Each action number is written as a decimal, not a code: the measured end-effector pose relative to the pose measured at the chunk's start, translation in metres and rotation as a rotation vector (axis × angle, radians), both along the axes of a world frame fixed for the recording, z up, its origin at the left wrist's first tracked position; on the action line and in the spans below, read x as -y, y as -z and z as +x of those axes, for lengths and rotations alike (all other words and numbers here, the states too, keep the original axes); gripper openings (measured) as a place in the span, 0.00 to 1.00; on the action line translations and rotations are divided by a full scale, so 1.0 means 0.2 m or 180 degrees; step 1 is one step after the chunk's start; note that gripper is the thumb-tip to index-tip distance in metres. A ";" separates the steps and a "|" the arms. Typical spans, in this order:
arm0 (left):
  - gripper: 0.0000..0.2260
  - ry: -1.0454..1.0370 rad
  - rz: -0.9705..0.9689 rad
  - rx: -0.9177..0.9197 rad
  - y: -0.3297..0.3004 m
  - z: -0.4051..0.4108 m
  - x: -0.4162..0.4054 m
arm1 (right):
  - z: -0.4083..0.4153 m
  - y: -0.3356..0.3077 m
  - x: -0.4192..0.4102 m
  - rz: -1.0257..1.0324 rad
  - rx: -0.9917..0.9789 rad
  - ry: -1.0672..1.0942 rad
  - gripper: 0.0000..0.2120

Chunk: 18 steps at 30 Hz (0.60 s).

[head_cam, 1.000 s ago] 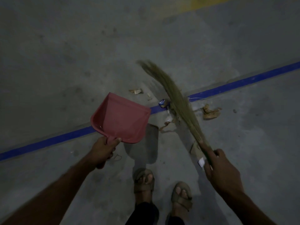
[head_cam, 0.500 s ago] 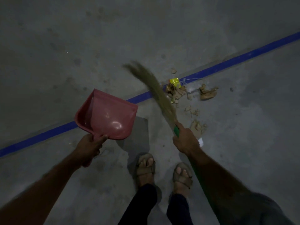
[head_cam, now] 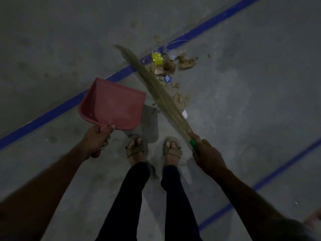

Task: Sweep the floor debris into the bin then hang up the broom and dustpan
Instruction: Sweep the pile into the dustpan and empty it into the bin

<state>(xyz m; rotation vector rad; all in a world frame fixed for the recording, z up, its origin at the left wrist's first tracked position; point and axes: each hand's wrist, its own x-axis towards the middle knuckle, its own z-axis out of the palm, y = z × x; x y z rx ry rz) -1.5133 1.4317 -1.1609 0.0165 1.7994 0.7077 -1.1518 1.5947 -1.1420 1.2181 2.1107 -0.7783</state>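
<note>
My left hand (head_cam: pixel 97 136) grips the handle of a red dustpan (head_cam: pixel 112 105), which hangs tilted above the floor and casts a shadow beside my feet. My right hand (head_cam: pixel 206 153) grips the green handle of a grass broom (head_cam: pixel 156 86). Its bristles slant up and to the left, with the tip lying across the blue line. A pile of debris (head_cam: pixel 166 66) lies just right of the bristles: brown paper scraps, a yellow wrapper (head_cam: pixel 156 58), a small blue piece and a white scrap. No bin is in view.
A blue floor line (head_cam: pixel 57 108) runs diagonally across the grey concrete floor, and a second one (head_cam: pixel 271 176) lies at the lower right. My sandalled feet (head_cam: pixel 152 148) stand just behind the dustpan and broom. The scene is dim.
The broom has swung back to the right, with my right hand moving right and down. The debris sits gathered in a tighter pile on the line. The dustpan stays held in my left hand.
</note>
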 end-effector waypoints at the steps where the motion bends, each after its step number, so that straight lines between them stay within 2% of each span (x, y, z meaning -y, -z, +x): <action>1: 0.13 0.0040 0.0004 0.0036 0.00 0.03 -0.01 | 0.02 0.02 0.01 0.0012 0.0112 -0.0052 0.32; 6: 0.13 0.0134 -0.0090 -0.0052 0.01 0.10 -0.04 | 0.16 0.11 -0.01 0.0050 0.0577 0.0129 0.28; 12: 0.12 0.0187 -0.0152 -0.0203 0.00 0.13 0.02 | 0.55 -0.03 -0.05 0.0063 0.0285 -0.0031 0.27; 15: 0.12 0.0115 -0.0173 -0.0180 0.00 0.17 0.04 | 0.79 -0.08 -0.13 0.0230 0.0813 -0.0433 0.27; 18: 0.13 0.0074 -0.0125 -0.0103 0.02 0.23 0.06 | 0.86 -0.05 -0.24 0.0352 0.1319 -0.0366 0.21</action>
